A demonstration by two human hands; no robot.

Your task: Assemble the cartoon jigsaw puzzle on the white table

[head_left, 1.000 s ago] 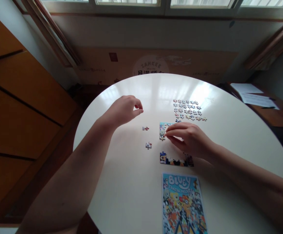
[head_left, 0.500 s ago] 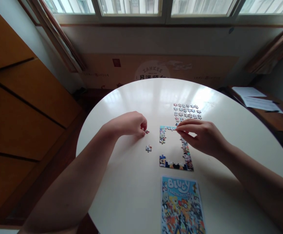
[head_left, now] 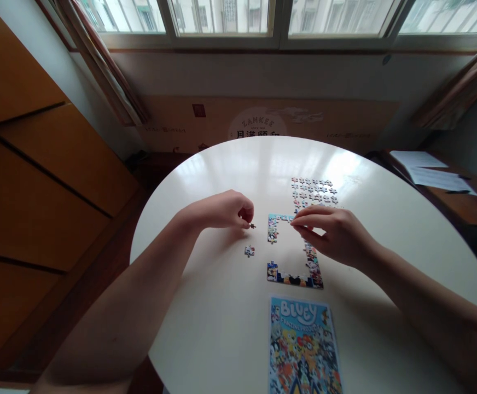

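My left hand (head_left: 231, 210) is closed in a pinch on a small jigsaw puzzle piece (head_left: 252, 225), held just left of the partly joined puzzle border (head_left: 313, 265). A loose puzzle piece (head_left: 249, 250) lies on the table below that hand. My right hand (head_left: 332, 229) reaches over the border's upper right part and hides it. Its thumb and fingertips come together at the top edge; whether they grip a piece cannot be made out. The border has a gap on its left side.
Rows of loose puzzle pieces (head_left: 313, 189) lie beyond the border on the round white table (head_left: 217, 323). A Bluey picture sheet (head_left: 304, 345) lies at the near side. Papers (head_left: 441, 178) rest on a brown surface at right.
My left hand has shifted slightly right with the piece, now nearer the border. My right fingertips have moved a little left along the top edge. The camera view has tilted slightly.
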